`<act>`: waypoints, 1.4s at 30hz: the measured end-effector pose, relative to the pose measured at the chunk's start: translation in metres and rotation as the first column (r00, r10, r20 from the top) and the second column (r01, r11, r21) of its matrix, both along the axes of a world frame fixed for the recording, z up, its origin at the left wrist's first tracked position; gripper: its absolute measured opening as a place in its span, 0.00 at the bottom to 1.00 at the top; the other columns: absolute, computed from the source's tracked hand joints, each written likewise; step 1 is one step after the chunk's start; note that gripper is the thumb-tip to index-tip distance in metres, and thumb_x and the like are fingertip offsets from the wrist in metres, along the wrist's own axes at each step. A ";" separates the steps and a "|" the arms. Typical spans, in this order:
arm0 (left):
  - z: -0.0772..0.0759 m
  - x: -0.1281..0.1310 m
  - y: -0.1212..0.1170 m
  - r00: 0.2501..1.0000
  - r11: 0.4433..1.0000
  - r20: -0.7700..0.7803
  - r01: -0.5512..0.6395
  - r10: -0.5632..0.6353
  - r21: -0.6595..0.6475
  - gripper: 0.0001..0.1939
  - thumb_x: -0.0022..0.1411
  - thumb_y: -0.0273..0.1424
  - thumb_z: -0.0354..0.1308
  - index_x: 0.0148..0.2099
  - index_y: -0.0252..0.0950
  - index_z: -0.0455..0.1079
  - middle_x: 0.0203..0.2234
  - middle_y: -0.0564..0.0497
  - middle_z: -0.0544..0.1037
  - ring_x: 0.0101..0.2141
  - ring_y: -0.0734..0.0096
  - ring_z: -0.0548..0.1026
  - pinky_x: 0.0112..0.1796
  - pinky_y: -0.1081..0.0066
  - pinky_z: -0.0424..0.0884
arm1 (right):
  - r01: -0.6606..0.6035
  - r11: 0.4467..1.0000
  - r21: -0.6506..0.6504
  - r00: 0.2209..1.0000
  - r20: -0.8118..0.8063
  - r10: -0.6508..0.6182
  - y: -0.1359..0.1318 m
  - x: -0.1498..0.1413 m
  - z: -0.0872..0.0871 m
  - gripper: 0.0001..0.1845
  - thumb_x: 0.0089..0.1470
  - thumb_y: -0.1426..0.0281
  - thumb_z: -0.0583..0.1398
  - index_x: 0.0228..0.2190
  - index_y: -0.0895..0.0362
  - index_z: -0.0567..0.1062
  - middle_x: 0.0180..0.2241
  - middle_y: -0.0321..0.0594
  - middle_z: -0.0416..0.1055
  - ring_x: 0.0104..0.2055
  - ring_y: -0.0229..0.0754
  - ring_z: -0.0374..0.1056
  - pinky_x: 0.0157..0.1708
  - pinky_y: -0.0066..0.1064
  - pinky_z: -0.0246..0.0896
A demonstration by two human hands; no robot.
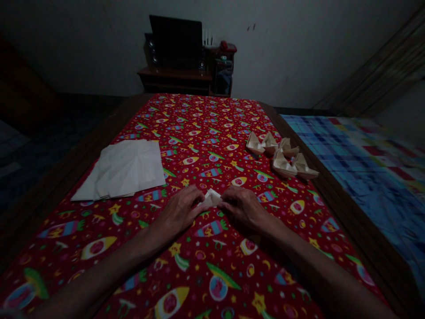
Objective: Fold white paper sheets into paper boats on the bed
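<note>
Between my two hands, over the middle of the red patterned cloth [212, 252], is a small piece of folded white paper [211, 198] with a peak at its top. My left hand [182, 204] pinches its left end, fingers curled and thumb pointing inward. At the right end, my right hand [243, 206] grips it the same way, and the fingertips partly cover the paper. To the left lies a loose stack of creased white paper sheets [131, 168]. Several folded paper boats [284, 165] stand grouped at the right edge of the cloth.
The cloth covers a long surface with dark wooden borders [357, 230]. Beyond its far end stands a desk [175, 74] with a black monitor [175, 42], speakers and a red telephone [228, 46]. A blue checked sheet [345, 159] lies to the right.
</note>
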State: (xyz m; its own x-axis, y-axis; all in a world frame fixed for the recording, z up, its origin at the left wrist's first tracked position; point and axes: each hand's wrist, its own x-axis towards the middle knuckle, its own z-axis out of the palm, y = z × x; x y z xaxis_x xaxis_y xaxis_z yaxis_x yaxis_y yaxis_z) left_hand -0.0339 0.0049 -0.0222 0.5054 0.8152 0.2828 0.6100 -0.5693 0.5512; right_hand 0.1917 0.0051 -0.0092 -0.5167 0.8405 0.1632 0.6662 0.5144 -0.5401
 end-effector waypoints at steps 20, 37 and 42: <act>0.003 -0.002 -0.001 0.998 1.000 -0.061 -0.027 0.027 0.001 0.06 0.61 0.32 0.55 0.32 0.37 0.63 0.28 0.53 0.68 0.30 0.71 0.68 0.31 0.71 0.64 | 0.018 0.997 0.072 0.990 0.141 -0.028 0.001 -0.005 -0.003 0.14 0.61 0.64 0.50 0.29 0.59 0.69 0.28 0.37 0.66 0.27 0.35 0.58 0.27 0.26 0.46; 0.012 0.007 -0.007 0.873 0.975 -0.450 -0.110 0.188 0.195 0.10 0.65 0.32 0.48 0.31 0.36 0.64 0.29 0.50 0.68 0.32 0.65 0.68 0.33 0.68 0.62 | 0.027 0.995 0.096 0.957 0.283 -0.053 0.000 -0.012 0.008 0.11 0.61 0.67 0.50 0.30 0.59 0.67 0.28 0.39 0.66 0.27 0.36 0.56 0.26 0.28 0.42; 0.014 0.007 -0.006 0.852 0.970 -0.479 -0.121 0.210 0.211 0.10 0.65 0.33 0.49 0.32 0.36 0.65 0.30 0.50 0.70 0.33 0.65 0.70 0.34 0.67 0.62 | 0.019 0.999 0.049 0.953 0.300 -0.033 0.003 -0.011 0.011 0.10 0.60 0.67 0.51 0.30 0.59 0.67 0.28 0.38 0.65 0.25 0.35 0.54 0.25 0.28 0.41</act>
